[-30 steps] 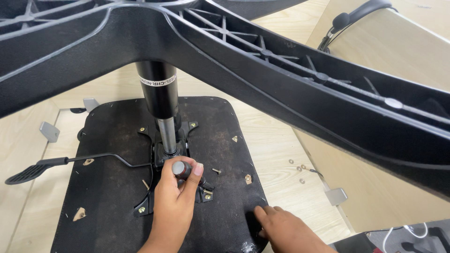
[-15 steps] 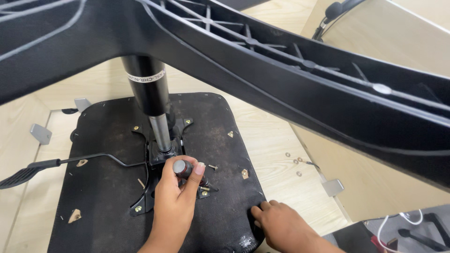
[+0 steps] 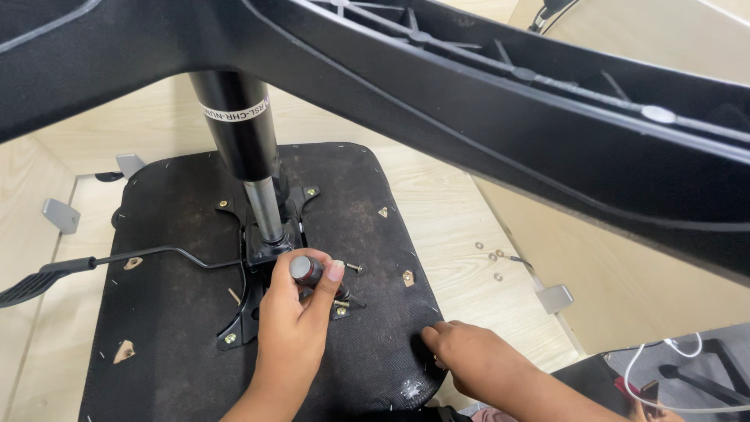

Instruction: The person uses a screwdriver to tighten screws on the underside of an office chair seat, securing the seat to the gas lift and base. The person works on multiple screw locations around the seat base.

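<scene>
The left hand (image 3: 293, 324) is wrapped round a small round knob (image 3: 302, 269) — thumb on one side, fingers curled on the other, pinching it just in front of the black bracket (image 3: 262, 258) bolted to the upturned seat (image 3: 156, 328). The right hand (image 3: 476, 359) lies to the right of that grip, fingers bent over the seat's near edge and pressing on it; it holds nothing else. It looks like the knob is being turned on the mechanism while the other hand steadies the seat, and the next move would call for a firm twist with the seat kept from sliding. A loose bolt (image 3: 354, 267) sits just right of the knob. Right behind the grip the steel piston (image 3: 266, 207) rises into the black cylinder (image 3: 234, 117), and a lever (image 3: 94, 264) runs off to the left, ending in a flat paddle. Past the seat lies a pale wood floor (image 3: 445, 211), with washers (image 3: 492, 256) well to the right and grey metal brackets (image 3: 60, 215) on either side. Overhead the ribbed black base (image 3: 500, 101) spans the view. A white cable (image 3: 680, 367) lies at the far right.
</scene>
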